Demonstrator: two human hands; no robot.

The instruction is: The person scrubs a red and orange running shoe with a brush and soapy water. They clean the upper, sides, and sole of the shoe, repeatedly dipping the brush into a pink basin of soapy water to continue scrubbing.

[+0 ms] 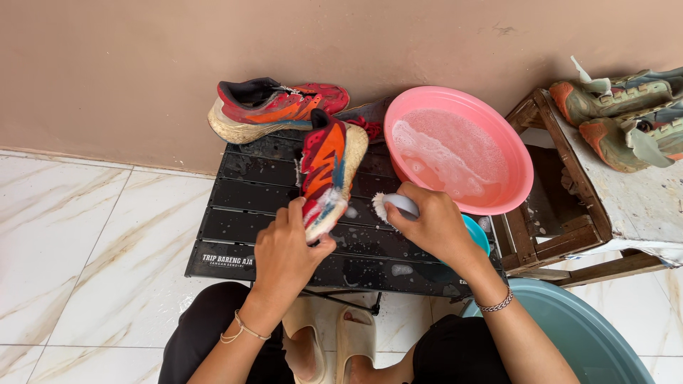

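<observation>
a: we see the left hand [284, 245] clenched around the near end of a red and orange running shoe [327, 171], which it holds tilted on its side over the black slatted table [235, 206], pale sole turned to the right.

b: and the right hand [430, 224] is closed on a small white brush [391, 206], foam at its tip, just beside the shoe's soapy end. whether the bristles touch the sole we cannot quite tell; the foam blurs that spot.

a: how would the shoe handle, in our judgement?

b: light, we'd say, with a soft mesh upper and a thick springy sole. wet and sudsy, so likely slippery. the firmest hold looks to be where the fingers already wrap it, around 1 end, thumb on the sole.

a: what else is about?

b: 1 matching shoe [274, 107] lies on its side at the table's far edge against the wall. a pink basin [512, 142] of soapy water sits to the right, a bit of blue bowl [478, 231] peeking from under the wrist. 2 green and orange shoes [626, 114] rest on a worn wooden stool [562, 227], and a grey-blue tub [576, 334] shows at the lower right.
</observation>
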